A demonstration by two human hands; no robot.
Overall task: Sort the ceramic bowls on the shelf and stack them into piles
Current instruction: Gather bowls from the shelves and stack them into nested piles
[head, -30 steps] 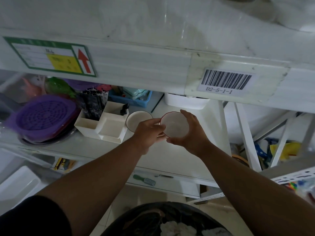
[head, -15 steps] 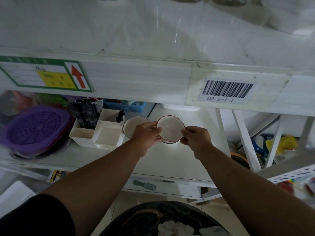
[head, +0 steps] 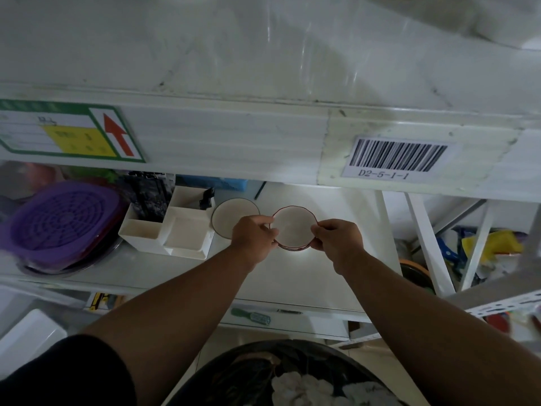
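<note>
Stacking step: red-rimmed bowl (head: 292, 230) pinched by left hand (head: 254, 240) and right hand (head: 336, 244) at mid-shelf (head: 307, 282); alignment, then release, judged next.

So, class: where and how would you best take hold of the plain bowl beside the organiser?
Pinch the plain bowl by its rim, coming from above at its far edge. It sits upright and shallow; the organiser crowds its left and the left hand covers its near right.

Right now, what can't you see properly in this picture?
Head view, all of it:
- How many bowls are in the red-rimmed pile: the top bowl covers them.
- The plain bowl's near edge: the left hand hides it.
- The green label's writing: blurred, cut off at the left edge.
- The blue basket: the upper shelf hides most of it.
</note>
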